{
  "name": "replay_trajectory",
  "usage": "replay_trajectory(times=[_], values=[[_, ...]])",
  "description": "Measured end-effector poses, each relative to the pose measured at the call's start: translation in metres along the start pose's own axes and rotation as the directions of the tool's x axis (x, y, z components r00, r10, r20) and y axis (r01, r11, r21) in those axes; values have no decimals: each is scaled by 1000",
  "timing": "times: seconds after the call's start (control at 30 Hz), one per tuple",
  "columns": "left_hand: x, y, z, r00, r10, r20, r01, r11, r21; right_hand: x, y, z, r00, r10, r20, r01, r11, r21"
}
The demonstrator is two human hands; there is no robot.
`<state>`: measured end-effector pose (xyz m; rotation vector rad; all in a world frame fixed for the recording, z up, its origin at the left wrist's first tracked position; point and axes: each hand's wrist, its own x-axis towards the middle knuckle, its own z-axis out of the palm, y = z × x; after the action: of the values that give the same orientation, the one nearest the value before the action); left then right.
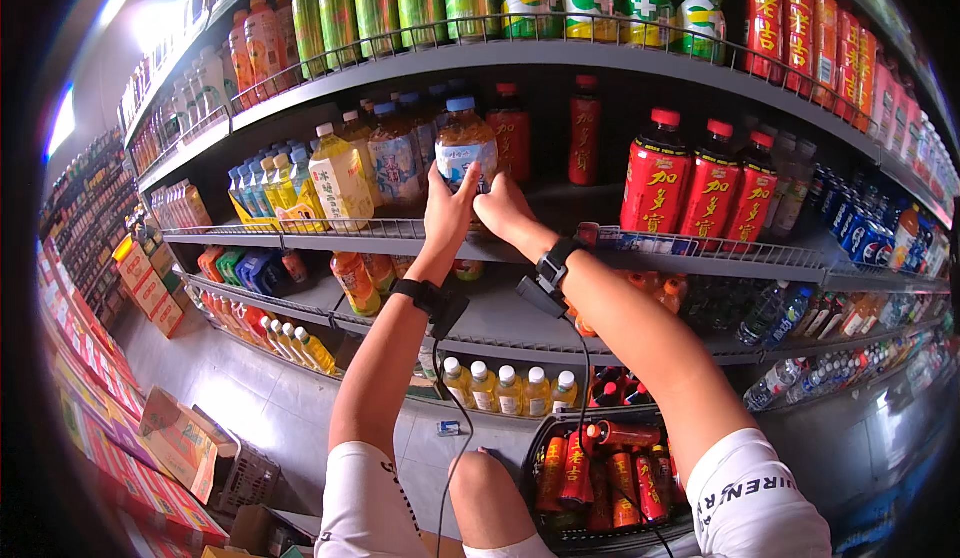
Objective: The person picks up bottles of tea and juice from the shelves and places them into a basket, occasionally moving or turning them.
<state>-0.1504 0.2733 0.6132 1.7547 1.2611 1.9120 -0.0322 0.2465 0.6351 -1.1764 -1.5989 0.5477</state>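
Observation:
Both of my hands are on a large plastic drink bottle (465, 142) with a blue cap, a blue-and-white label and brown liquid. It stands upright at the front of the middle shelf (495, 249); whether its base rests there is hidden. My left hand (448, 205) grips the lower left side, thumb across the label. Around the lower right side curls my right hand (504, 209). Similar blue-capped bottles (394, 157) stand to the left, beside a pale yellow bottle (339, 179). Red-labelled bottles (511, 138) are behind and to the right.
A low wire guard (375, 228) edges the shelf. Large red bottles (654, 175) stand farther right. Below me, a black basket (529, 475) holds several red bottles. Cables (469, 415) hang from wrist-worn devices. A cardboard box (184, 442) and crate (251, 475) sit on the floor at left.

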Motion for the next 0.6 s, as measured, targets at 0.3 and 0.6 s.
replay_trajectory(times=[0.3, 0.6], values=[[-3, -2, -7, 997, 13, 70, -18, 997, 79, -2, 1, -3, 999, -18, 32, 17, 999, 49], [-3, -12, -6, 993, 118, -21, -115, 985, 125, 5, 10, 3, 997, -48, 57, 50, 998, -24]])
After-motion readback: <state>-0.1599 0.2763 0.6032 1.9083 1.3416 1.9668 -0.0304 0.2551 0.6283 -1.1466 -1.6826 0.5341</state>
